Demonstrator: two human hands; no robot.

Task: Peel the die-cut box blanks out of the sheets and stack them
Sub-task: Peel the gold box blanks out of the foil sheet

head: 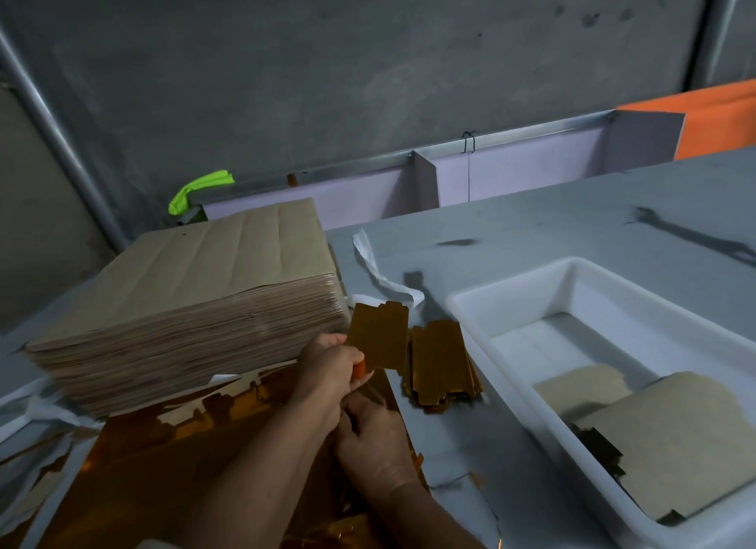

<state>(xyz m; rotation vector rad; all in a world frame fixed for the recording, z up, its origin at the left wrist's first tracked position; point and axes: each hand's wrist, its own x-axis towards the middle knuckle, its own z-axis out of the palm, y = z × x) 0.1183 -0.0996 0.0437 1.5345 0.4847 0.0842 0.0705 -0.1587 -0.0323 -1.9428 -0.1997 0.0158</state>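
Observation:
My left hand (329, 364) pinches a gold die-cut box blank (378, 336) by its lower edge and holds it upright above the table; an orange cot covers one fingertip. Just below, my right hand (374, 440) lies with curled fingers on the right edge of the shiny gold sheet (163, 466), which is spread flat in front of me with cut-out holes in it. A small stack of gold blanks (442, 368) lies on the table immediately right of the held blank.
A tall pile of brown-backed sheets (184, 295) stands at the left, behind the gold sheet. A white tray (532, 278) at the right holds brown-backed card pieces (675, 438). White paper strips (380, 270) and a wrench (695, 237) lie on the grey table.

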